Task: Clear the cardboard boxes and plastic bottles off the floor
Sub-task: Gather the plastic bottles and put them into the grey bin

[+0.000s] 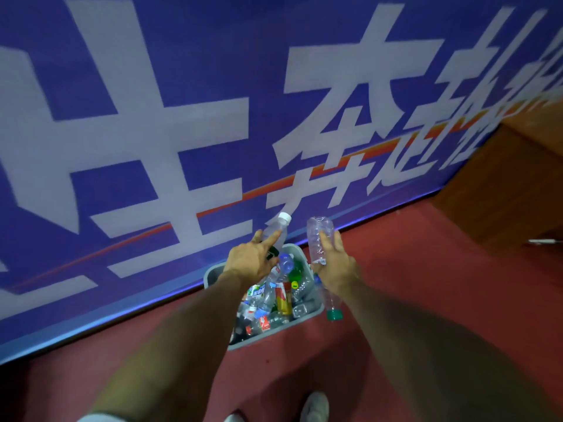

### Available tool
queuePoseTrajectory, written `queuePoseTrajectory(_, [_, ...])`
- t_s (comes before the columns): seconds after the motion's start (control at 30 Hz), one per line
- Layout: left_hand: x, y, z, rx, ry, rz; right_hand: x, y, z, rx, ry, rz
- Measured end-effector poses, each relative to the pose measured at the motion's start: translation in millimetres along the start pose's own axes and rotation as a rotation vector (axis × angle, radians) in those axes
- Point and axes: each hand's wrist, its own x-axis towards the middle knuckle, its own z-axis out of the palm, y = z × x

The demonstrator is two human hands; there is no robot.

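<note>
A grey bin (pixel 307 320) stands on the red floor against a blue banner, filled with several plastic bottles (pixel 275 295). Above its far rim my left hand (pixel 251 260) grips a clear bottle with a white cap (pixel 277 227), cap pointing up toward the banner. My right hand (pixel 335 268) holds a clear crumpled bottle (pixel 318 236) with its base up and a second clear bottle with a green cap (pixel 332 304) hanging down beside the bin's right edge.
A large blue banner with white characters (pixel 182 132) runs along the wall behind the bin. A brown wooden piece of furniture (pixel 505 184) stands at the right. Red floor (pixel 411 284) lies around the bin. My shoe (pixel 315 406) shows at the bottom.
</note>
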Motion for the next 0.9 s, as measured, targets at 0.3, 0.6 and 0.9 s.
queuePoseTrajectory(0.3, [125.6,-2.0,155.4,-0.054,-0.070,-0.144,144.3,94.0,119.6,0.112,-0.046,0.033])
queuePoseTrajectory(0.6, [230.8,-39.8,359.7,-0.054,-0.105,-0.159,272.1,175.1,312.5,0.010,-0.130,0.044])
queuePoseTrajectory(0.9, [259.9,-49.9,409.5,-0.062,-0.192,-0.171,313.0,212.0,389.4,0.034,-0.294,0.037])
